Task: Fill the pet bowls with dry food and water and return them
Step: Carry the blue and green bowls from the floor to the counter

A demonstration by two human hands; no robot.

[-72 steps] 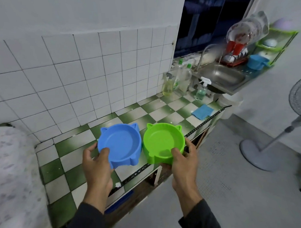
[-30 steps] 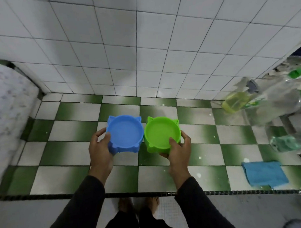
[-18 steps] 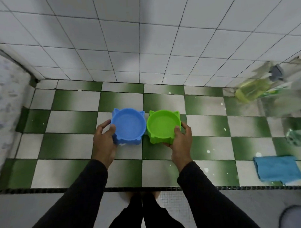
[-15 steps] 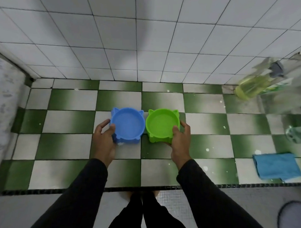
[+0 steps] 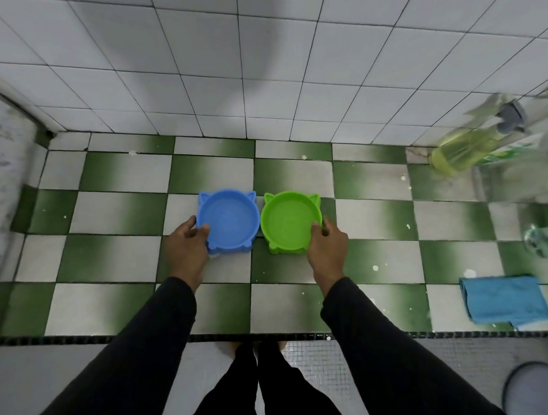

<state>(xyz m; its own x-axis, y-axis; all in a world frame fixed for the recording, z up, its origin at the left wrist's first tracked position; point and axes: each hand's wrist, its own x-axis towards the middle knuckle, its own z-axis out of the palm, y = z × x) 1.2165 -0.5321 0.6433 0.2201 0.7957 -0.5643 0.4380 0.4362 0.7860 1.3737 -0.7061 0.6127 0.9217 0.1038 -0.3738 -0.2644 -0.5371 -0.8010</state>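
From the head camera, two pet bowls with little cat ears sit side by side on the green and white checkered counter (image 5: 117,212). The blue bowl (image 5: 227,220) is on the left. The green bowl (image 5: 292,221) is on the right. The two bowls are just beside each other, almost touching.

The left hand (image 5: 187,246) holds the near left edge of the blue bowl, with the thumb curled over the rim. The right hand (image 5: 327,244) holds the near right edge of the green bowl the same way. Both bowls look like they rest flat on the counter tiles.

Both bowls are empty. There is no dry food in them and no water that shows. So the filling part of the task is not done yet. I think the job is only at its start: the bowls are set down, ready to be filled.

Left to do: put dry food in one bowl, put water in the other, and carry them back. No food bag shows in this view.

A blue cloth (image 5: 506,301) lies far to the right on the counter. A blurry yellow bottle (image 5: 460,152) stands near the wall.
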